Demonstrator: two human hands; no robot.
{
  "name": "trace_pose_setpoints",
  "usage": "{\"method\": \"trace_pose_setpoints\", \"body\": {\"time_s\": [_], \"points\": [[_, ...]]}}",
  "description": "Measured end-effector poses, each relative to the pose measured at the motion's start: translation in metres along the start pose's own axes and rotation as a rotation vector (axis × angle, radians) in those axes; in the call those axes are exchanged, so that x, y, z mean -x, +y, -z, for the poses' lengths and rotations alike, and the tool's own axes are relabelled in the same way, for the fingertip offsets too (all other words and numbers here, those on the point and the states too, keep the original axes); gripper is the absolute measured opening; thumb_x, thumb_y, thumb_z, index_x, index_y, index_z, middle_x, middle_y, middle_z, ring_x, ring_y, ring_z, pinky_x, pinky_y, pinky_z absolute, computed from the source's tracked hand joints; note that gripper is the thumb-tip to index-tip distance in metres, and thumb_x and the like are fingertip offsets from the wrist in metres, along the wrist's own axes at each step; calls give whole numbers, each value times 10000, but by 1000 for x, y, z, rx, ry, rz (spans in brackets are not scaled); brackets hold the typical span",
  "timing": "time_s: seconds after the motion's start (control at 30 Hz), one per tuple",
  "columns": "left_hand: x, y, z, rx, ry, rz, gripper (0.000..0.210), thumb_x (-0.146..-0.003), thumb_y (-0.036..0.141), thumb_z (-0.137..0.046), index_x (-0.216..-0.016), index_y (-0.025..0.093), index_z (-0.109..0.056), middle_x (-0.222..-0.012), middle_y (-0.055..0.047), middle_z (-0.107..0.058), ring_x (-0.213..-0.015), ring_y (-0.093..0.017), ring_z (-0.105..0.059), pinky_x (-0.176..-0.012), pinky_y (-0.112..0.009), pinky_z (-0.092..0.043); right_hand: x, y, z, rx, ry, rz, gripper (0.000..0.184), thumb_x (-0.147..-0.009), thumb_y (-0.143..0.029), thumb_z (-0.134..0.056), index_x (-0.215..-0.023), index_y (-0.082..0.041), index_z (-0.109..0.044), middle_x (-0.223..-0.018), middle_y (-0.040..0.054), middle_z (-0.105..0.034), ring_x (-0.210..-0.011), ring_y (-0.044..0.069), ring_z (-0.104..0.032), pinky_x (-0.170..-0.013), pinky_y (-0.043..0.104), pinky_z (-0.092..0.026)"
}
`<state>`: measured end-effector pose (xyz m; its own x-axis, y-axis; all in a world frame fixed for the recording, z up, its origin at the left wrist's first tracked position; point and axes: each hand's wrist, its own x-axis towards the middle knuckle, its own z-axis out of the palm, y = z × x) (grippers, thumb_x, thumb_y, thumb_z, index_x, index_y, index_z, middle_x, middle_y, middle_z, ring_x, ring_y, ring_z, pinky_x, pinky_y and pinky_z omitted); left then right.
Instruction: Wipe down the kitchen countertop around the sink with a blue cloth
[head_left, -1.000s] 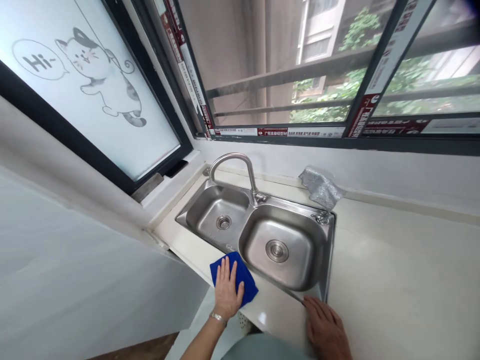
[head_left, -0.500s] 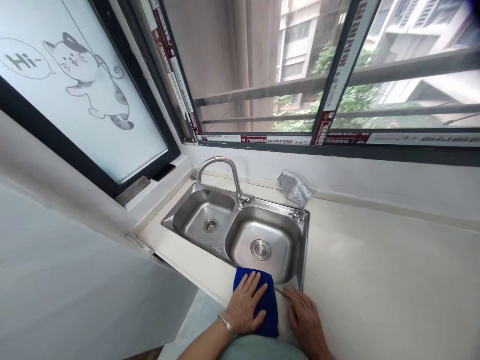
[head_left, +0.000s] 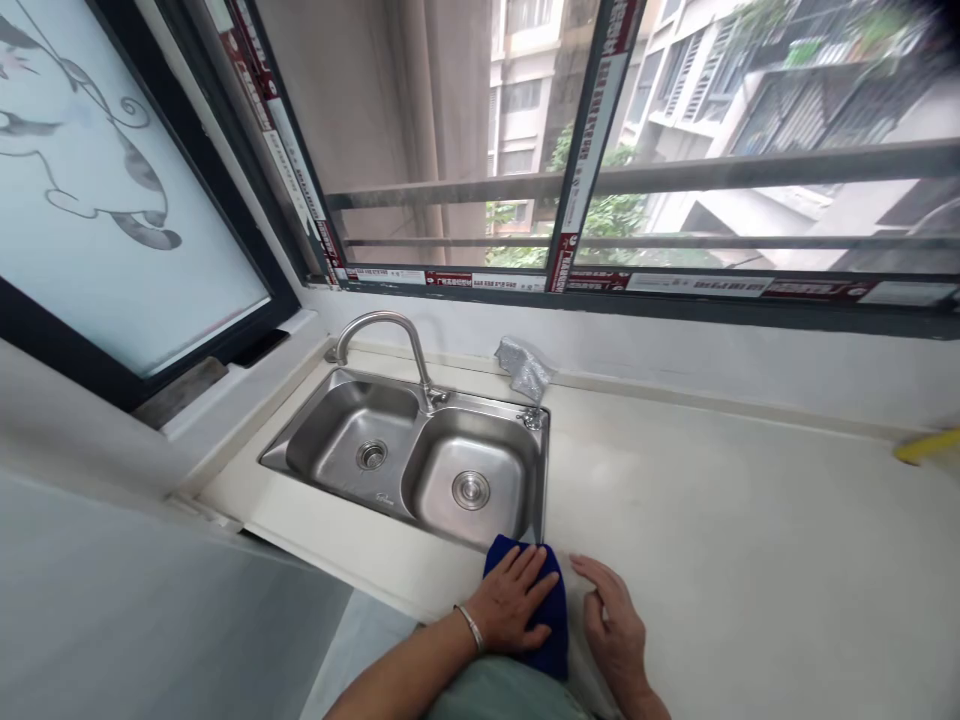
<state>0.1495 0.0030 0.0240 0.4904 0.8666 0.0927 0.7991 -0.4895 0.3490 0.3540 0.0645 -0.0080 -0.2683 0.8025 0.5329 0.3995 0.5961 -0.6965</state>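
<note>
My left hand [head_left: 517, 595], with a bracelet at the wrist, lies flat with fingers spread on a folded blue cloth [head_left: 553, 632]. The cloth rests on the pale countertop [head_left: 712, 540], and its far edge meets the front rim of the steel double sink [head_left: 409, 512]. Just right of the cloth, my right hand [head_left: 615, 618] is over the counter with its index finger stretched forward and thumb apart. Its other fingers are partly hidden, and nothing shows in it.
A curved steel faucet [head_left: 394, 318] rises behind the sink. Crumpled bubble wrap [head_left: 523, 368] stands at the back right corner of the sink. A yellow object [head_left: 926, 447] enters at the right edge. Behind runs a dark-framed window [head_left: 465, 286]; a frosted pane [head_left: 150, 290] is at left.
The view has turned right, so the sink appears farther left. My left hand and the cloth sit farther right along the sink front. My right hand has come away from the sink's corner.
</note>
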Motion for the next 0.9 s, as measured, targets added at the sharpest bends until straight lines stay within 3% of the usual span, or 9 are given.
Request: {"method": "trace_pose_setpoints", "body": {"time_s": [0.23,0.4,0.5,0.57,0.63,0.67,0.73,0.8,0.9], "points": [[-44,20,-21,-44,32,-58,722,-958,439,-477,-1541,80,-249,-1633,-236,-91,-1518,-359,-49,-1210,-589,-163,5,-5,31,96,61,-40,319,-956,-209,-374,-1177,-214,-604,-1205,89,-642,-1151,247,-584,-1014,491,-480],[-62,25,-27,86,12,-282,568,-960,362,-469,-1467,110,-411,-1612,-215,-245,-1505,-341,-174,-1210,-577,-211,14,-4,26,153,74,-60,354,-967,-244,-371,-1273,-199,-543,-1262,119,-606,-1183,262,-557,-1001,488,-479],[-51,4,-12,252,38,-257,477,-934,288,-475,-1388,149,-523,-1542,-147,-428,-1465,-267,-319,-1183,-481,-340,15,-2,13,177,85,-128,403,-970,-264,-365,-1350,-191,-478,-1314,133,-574,-1205,276,-547,-1010,507,-474],[-29,-23,7,341,172,-52,420,-913,224,-452,-1300,195,-610,-1461,-99,-540,-1402,-218,-431,-1135,-412,-423,14,-2,-1,202,76,-128,430,-966,-254,-368,-1386,-199,-443,-1344,132,-558,-1218,283,-544,-1024,526,-469],[6,-55,31,353,459,341,370,-923,242,-406,-1156,254,-694,-1257,-52,-693,-1204,-188,-614,-1050,-366,-505,14,-6,-19,246,21,-62,464,-952,-219,-369,-1414,-212,-418,-1375,128,-545,-1266,295,-517,-1038,545,-464],[28,-71,42,337,541,458,397,-940,258,-359,-1160,230,-688,-1185,-79,-720,-1131,-199,-652,-1014,-380,-529,14,-8,-27,280,-22,-16,488,-941,-197,-375,-1428,-219,-409,-1400,124,-533,-1306,305,-486,-1047,556,-458],[75,-98,58,317,634,599,454,-951,275,-287,-1175,166,-667,-1082,-128,-738,-1006,-232,-695,-917,-418,-574,16,-13,-39,368,-133,71,552,-916,-157,-397,-1463,-226,-380,-1476,117,-474,-1396,329,-388,-1074,578,-432],[122,-114,63,304,740,780,413,-927,343,-359,-1134,177,-676,-930,-84,-758,-842,-224,-716,-801,-382,-599,17,-15,-42,455,-235,136,617,-892,-129,-421,-1497,-228,-348,-1543,103,-394,-1447,339,-302,-1111,591,-392],[179,-118,54,299,756,946,383,-868,420,-452,-1093,231,-697,-861,-16,-749,-710,-191,-695,-695,-316,-584,20,-7,-22,518,-354,199,681,-870,-114,-431,-1527,-242,-307,-1579,71,-337,-1465,314,-271,-1150,577,-352]]}}
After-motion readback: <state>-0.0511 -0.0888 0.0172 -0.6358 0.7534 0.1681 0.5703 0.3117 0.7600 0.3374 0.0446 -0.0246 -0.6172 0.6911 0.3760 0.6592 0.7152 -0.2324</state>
